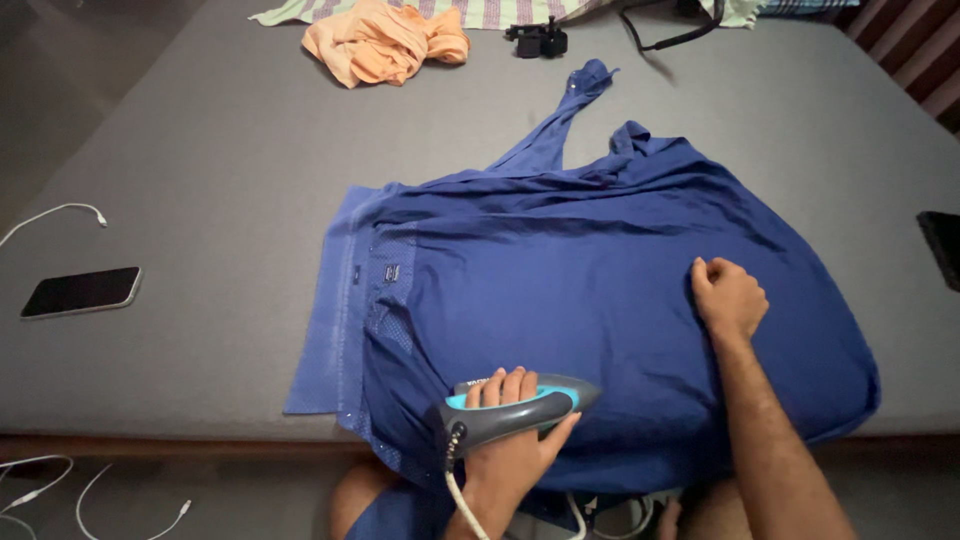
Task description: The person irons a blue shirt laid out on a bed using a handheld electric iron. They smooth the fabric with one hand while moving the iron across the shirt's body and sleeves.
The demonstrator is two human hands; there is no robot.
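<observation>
A dark blue shirt (590, 290) lies spread flat on a grey mattress (210, 150), collar end to the left and one sleeve trailing toward the far side. My left hand (512, 445) grips the handle of a grey and teal iron (525, 405), which rests on the shirt's near edge with its tip pointing right. A pale cord runs down from the iron's back end. My right hand (728, 297) sits curled in a fist on the shirt's right part, holding the cloth down.
A black phone (80, 292) and a white cable (55, 212) lie at the left. A crumpled orange garment (385, 42), a small black device (537, 40) and striped cloth (480, 12) sit at the far edge. A dark flat device (942, 248) is at the right edge. White cables (60, 490) lie on the floor.
</observation>
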